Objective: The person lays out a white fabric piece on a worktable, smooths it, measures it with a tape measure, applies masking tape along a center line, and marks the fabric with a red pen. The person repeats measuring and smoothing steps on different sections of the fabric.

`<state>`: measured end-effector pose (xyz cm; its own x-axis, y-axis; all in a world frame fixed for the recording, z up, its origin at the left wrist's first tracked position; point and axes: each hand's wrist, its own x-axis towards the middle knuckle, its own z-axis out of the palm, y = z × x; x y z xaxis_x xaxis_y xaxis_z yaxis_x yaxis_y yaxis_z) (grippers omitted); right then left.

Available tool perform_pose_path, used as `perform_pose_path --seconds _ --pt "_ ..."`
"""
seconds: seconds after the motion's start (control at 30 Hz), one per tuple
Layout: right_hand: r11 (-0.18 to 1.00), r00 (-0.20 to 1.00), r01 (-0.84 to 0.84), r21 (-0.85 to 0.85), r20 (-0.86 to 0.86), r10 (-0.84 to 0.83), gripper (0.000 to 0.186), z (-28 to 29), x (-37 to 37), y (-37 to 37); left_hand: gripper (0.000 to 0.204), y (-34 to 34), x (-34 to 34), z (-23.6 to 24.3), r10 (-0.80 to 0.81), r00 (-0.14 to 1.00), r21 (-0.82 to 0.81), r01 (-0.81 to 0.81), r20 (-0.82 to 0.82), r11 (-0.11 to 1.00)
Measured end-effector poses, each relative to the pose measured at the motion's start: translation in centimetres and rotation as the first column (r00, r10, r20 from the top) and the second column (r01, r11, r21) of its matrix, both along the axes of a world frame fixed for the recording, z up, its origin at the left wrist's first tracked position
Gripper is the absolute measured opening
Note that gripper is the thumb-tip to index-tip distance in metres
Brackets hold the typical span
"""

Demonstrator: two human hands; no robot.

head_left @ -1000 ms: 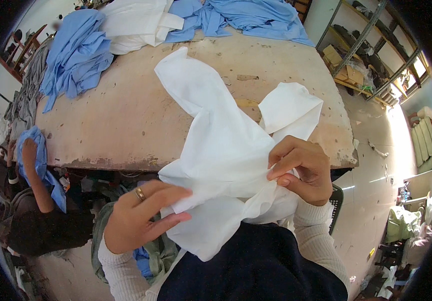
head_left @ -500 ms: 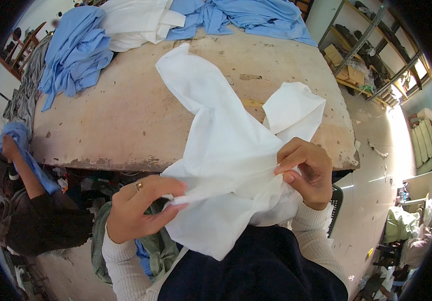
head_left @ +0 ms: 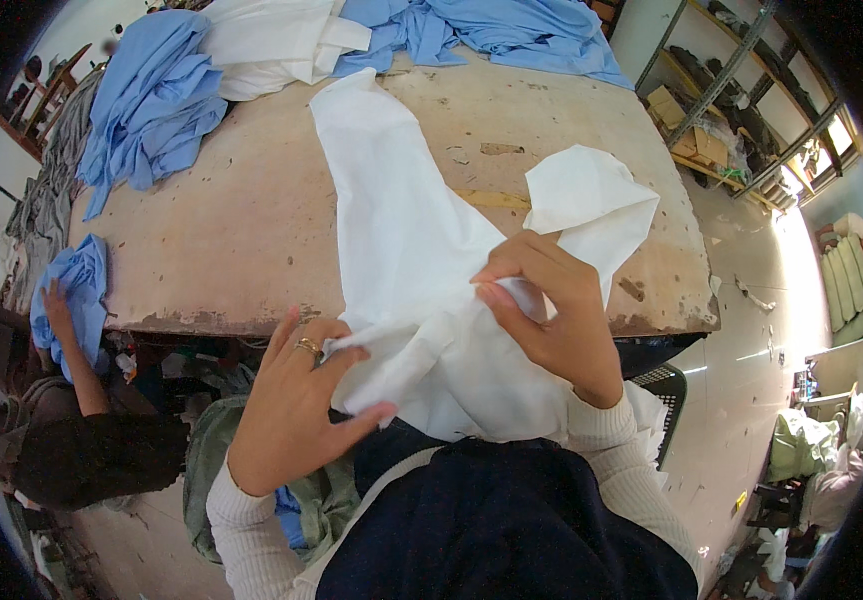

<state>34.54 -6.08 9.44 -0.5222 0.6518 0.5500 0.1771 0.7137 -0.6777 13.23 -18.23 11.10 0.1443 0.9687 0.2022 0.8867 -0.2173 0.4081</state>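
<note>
A white garment [head_left: 391, 200] lies partly on the table, with two sleeve-like parts stretching away from me. Its near part hangs bunched over the table's front edge, against my dark clothing. My right hand [head_left: 556, 320] pinches a bit of the white cloth between thumb and fingertips, near the garment's middle. At the cloth's left edge is my left hand [head_left: 301, 400], wearing a ring, its thumb and fingers spread apart. Folds of the garment lie against those fingers, not visibly gripped.
Blue cloth [head_left: 156, 100] and another white cloth [head_left: 271, 45] are heaped along the far side of the wooden table [head_left: 221, 230]. At left, another person's hand [head_left: 59, 310] touches a blue garment [head_left: 79, 275]. A metal shelf [head_left: 716, 85] stands right; a dark crate [head_left: 659, 390] sits beside my right arm.
My right hand has moved left and away from me along the white garment. My left hand has opened from its pinch. The other person's blue garment now rests against the table corner.
</note>
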Motion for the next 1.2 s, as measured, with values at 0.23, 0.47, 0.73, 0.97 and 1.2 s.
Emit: perform_pose_path --seconds 0.23,0.47,0.73,0.97,1.2 --pt "0.965 0.984 -0.169 -0.201 -0.095 0.152 0.012 0.0 4.7 -1.8 0.018 -0.8 -2.0 1.6 -0.116 0.914 -0.011 0.13 0.389 0.991" --pt "0.977 0.986 -0.129 -0.168 -0.127 0.108 0.014 0.0 6.4 -2.7 0.023 0.0 -1.0 1.9 -0.113 0.886 0.042 0.106 0.449 0.994" --pt "0.981 0.981 -0.085 -0.175 -0.189 0.051 0.014 -0.7 6.2 -2.6 0.016 0.4 -0.7 2.2 -0.124 0.928 0.172 0.067 0.351 0.983" --pt "0.974 0.966 -0.073 -0.217 -0.259 0.015 0.015 -1.2 6.1 -2.4 0.017 0.6 -0.9 0.3 -0.095 0.734 0.216 -0.072 0.673 0.974" --pt "0.981 0.949 -0.028 -0.194 -0.314 -0.035 0.015 -1.6 4.8 -2.6 0.014 1.6 -1.9 0.2 -0.07 0.907 0.184 -0.009 0.416 0.983"
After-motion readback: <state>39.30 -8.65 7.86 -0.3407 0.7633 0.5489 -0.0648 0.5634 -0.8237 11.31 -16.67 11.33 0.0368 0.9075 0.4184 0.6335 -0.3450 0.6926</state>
